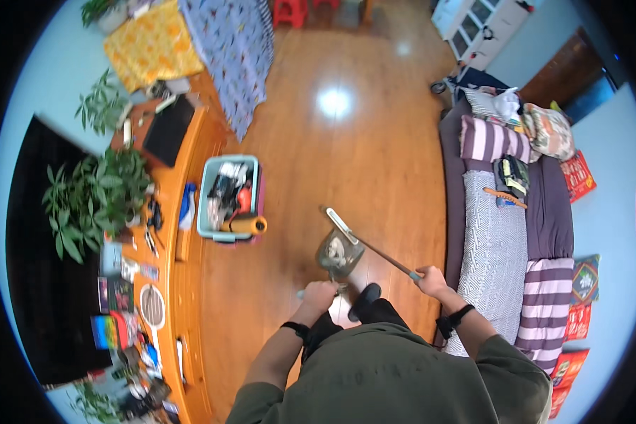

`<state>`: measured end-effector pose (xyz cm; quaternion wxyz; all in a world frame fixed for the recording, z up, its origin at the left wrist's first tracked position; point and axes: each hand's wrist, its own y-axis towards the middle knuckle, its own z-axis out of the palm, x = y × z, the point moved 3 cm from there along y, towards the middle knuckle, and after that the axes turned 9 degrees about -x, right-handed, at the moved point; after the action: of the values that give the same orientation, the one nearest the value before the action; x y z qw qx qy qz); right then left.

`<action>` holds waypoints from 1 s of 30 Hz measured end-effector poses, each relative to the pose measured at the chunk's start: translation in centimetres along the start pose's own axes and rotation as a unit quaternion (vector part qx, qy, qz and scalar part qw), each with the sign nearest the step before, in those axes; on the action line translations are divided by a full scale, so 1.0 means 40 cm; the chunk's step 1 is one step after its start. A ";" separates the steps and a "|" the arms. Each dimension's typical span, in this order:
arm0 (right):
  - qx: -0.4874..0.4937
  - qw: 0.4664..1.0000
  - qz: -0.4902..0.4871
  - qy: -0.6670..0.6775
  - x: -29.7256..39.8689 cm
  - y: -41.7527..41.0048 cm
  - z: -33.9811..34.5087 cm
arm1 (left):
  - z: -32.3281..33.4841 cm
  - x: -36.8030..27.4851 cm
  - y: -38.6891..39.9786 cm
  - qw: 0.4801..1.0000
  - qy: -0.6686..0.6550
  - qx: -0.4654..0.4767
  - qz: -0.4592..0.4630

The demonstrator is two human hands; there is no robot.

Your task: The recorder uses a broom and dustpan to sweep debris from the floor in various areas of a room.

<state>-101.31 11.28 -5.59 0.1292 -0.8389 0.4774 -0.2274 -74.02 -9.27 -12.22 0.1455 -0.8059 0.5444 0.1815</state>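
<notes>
My right hand [432,281] grips the teal end of a long brown handle, which runs up and left to a white broom head [342,225] low over the wooden floor. My left hand [320,296] is closed around something partly hidden, with a teal tip showing at its left side. Just beyond that hand hangs or stands a translucent grey plastic bag [340,254] with pale crumpled bits in it. The broom head overlaps the bag's upper edge in the view; whether they touch I cannot tell. A dark slipper [364,302] is on my foot below the bag.
Left of the bag, a light-blue storage bin [201,199] full of mixed items stands by a wooden cabinet [177,265] with plants and clutter on top. A sofa [453,228] with striped cushions lines the right side. Red stools [290,13] stand at the far end.
</notes>
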 end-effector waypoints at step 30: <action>-0.013 0.806 0.362 0.468 -0.172 0.808 -0.420 | -0.509 0.375 1.092 0.972 0.074 -0.158 -0.156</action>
<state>-136.82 0.67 -6.89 -0.0478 -0.3985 0.7522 -0.5226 -106.82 -46.37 -2.45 0.0027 -0.9048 0.3858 0.1804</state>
